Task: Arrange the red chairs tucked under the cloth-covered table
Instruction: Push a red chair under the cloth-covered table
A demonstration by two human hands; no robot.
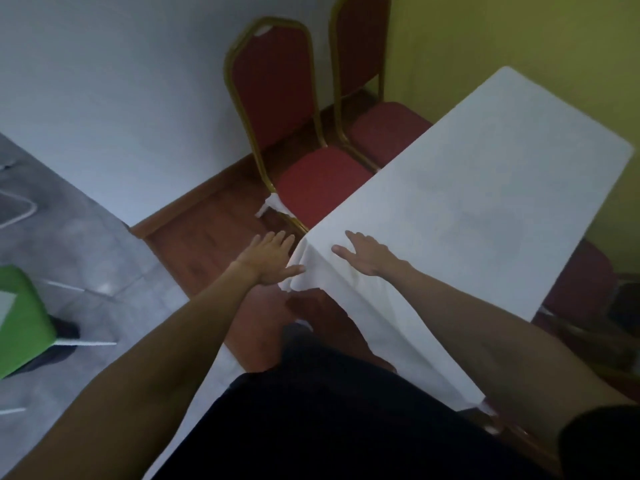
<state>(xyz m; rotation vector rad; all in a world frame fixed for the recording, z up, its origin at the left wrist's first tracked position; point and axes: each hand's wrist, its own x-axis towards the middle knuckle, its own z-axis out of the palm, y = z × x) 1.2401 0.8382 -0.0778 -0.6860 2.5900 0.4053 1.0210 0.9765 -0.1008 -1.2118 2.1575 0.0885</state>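
A table under a white cloth [485, 188] runs from the lower middle to the upper right. Two red chairs with gold frames stand along its left side: the near chair [277, 109] and the far chair [363, 64], both seats partly under the table edge. Another red chair [578, 282] shows at the table's right side, mostly hidden. My left hand [270, 258] hovers with straight fingers just left of the table's near corner, its thumb by the hanging cloth. My right hand [363, 254] lies flat, fingers straight, on the cloth at that corner.
A white wall [121, 81] stands behind the chairs and a yellow-green wall [519, 36] beyond the table. The floor under the chairs is brown wood with a skirting board [194, 199]; grey tiles lie to the left. A green seat [20, 323] sits at the far left.
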